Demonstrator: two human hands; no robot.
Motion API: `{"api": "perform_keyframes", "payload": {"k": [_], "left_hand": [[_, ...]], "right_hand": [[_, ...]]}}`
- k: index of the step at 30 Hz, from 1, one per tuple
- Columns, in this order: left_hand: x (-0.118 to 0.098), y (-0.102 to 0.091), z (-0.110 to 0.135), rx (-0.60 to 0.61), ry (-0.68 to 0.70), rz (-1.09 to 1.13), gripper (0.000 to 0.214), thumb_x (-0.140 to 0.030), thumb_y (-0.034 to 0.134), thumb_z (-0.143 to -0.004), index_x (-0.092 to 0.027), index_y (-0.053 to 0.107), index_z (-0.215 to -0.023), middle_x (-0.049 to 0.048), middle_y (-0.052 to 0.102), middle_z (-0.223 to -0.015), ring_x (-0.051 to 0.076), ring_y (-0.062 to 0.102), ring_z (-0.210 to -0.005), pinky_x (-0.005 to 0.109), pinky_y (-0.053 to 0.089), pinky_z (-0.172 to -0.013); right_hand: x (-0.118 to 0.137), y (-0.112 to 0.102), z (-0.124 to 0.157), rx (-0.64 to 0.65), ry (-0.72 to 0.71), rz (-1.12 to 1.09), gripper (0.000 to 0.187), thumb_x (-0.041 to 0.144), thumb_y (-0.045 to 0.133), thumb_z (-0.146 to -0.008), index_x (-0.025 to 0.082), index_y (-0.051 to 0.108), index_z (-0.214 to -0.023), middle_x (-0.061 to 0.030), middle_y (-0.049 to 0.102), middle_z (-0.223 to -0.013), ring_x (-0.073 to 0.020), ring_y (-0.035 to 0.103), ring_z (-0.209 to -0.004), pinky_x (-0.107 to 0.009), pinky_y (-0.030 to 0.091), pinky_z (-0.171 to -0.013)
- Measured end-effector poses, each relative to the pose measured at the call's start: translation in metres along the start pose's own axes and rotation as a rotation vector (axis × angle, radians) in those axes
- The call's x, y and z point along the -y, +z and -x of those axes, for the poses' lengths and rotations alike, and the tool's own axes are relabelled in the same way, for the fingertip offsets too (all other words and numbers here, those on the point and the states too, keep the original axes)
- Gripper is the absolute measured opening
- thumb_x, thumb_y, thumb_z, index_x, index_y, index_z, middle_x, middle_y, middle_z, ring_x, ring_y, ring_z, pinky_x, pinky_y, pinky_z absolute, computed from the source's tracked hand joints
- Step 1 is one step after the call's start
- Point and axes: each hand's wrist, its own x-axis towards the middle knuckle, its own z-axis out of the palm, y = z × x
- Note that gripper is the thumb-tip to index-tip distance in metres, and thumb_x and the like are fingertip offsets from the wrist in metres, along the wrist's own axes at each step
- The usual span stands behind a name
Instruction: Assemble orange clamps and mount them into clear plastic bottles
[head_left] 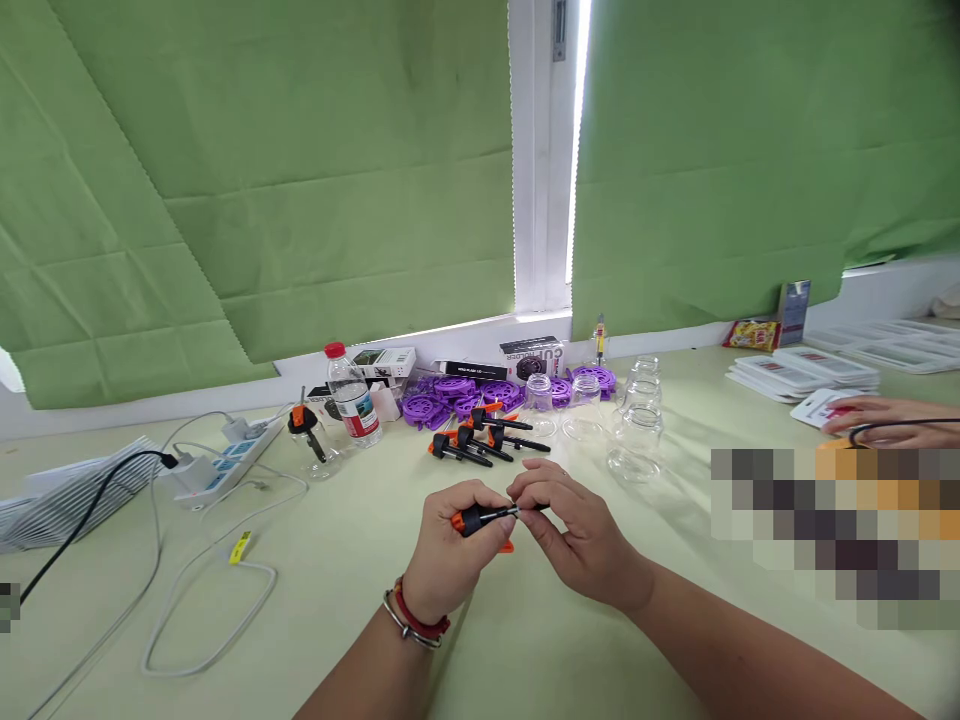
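Observation:
Close to the middle of the table, my left hand (454,550) grips a black-and-orange stopper-like piece (472,519) with a thin stem pointing right. An orange tab shows below the left fingers. Fingertips of my right hand (589,535) pinch the far end of that stem, close against the left thumb. Beyond my hands lies a small pile of similar black-and-orange pieces (469,442). Another such piece (303,420) sits in the mouth of a clear glass vessel (321,465) at the left.
Purple plastic discs (431,405) and boxes (532,355) line the wall. Clear glass vessels (641,425) stand right of the pile. A water bottle (352,395), power strip (232,460) and loose cables occupy the left. Another person's hand (900,420) is beside white cases (806,372).

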Motion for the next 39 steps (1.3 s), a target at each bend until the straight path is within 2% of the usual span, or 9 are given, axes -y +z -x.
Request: {"api": "perform_keyframes", "payload": {"k": [13,19,28,32,37,39], "left_hand": [[0.005,-0.0003,-0.0008,-0.024,-0.041,-0.007,0.004,-0.019,0.064,-0.07,-0.015,0.064,-0.07,-0.0008,0.055,-0.064,0.008,0.046,-0.055,0.021,0.042,-0.051],[0.0044,0.0007,-0.0015,-0.024,-0.056,0.022,0.005,-0.019,0.065,-0.069,-0.014,0.063,-0.069,-0.0009,0.055,-0.062,0.008,0.046,-0.054,0.021,0.041,-0.05],[0.0074,0.0014,-0.0015,-0.052,-0.071,0.018,0.003,-0.017,0.064,-0.069,-0.014,0.064,-0.07,-0.0017,0.055,-0.063,0.007,0.045,-0.054,0.02,0.042,-0.05],[0.007,0.0018,-0.0029,-0.064,-0.073,-0.011,0.003,-0.017,0.063,-0.069,-0.014,0.064,-0.07,-0.0019,0.053,-0.062,0.007,0.045,-0.054,0.02,0.042,-0.05],[0.0084,0.0012,-0.0032,-0.071,-0.093,-0.01,0.005,-0.019,0.064,-0.069,-0.014,0.064,-0.07,-0.0013,0.055,-0.063,0.007,0.046,-0.055,0.021,0.044,-0.051],[0.0096,0.0009,-0.0031,-0.071,-0.102,0.0,0.006,-0.021,0.065,-0.069,-0.015,0.064,-0.072,-0.0008,0.056,-0.065,0.008,0.047,-0.056,0.021,0.046,-0.052]], "right_hand": [[-0.0025,0.0023,0.0005,0.008,-0.023,0.024,0.017,0.01,0.046,-0.084,0.021,0.053,-0.095,-0.0086,0.059,-0.098,-0.0197,0.055,-0.094,-0.045,0.04,-0.096],[-0.003,0.0044,0.004,0.0,0.064,-0.026,0.015,0.012,0.045,-0.085,0.021,0.047,-0.096,-0.01,0.054,-0.101,-0.0199,0.053,-0.098,-0.036,0.048,-0.083],[-0.0007,0.0042,-0.0011,0.027,0.016,0.051,0.015,0.009,0.043,-0.085,0.02,0.048,-0.094,-0.0104,0.054,-0.104,-0.0203,0.05,-0.099,-0.039,0.044,-0.088],[-0.0023,0.0055,0.0008,0.028,0.043,0.069,0.013,0.01,0.043,-0.086,0.02,0.049,-0.092,-0.0085,0.056,-0.102,-0.0197,0.051,-0.098,-0.042,0.039,-0.094],[-0.004,0.0056,0.0018,0.015,0.139,0.01,0.011,0.013,0.046,-0.086,0.02,0.052,-0.092,-0.0096,0.056,-0.106,-0.0201,0.05,-0.103,-0.038,0.044,-0.089],[-0.0044,0.0048,0.0009,0.008,0.124,0.02,0.012,0.013,0.048,-0.085,0.02,0.053,-0.093,-0.0094,0.056,-0.106,-0.0201,0.051,-0.102,-0.038,0.043,-0.09]]}}
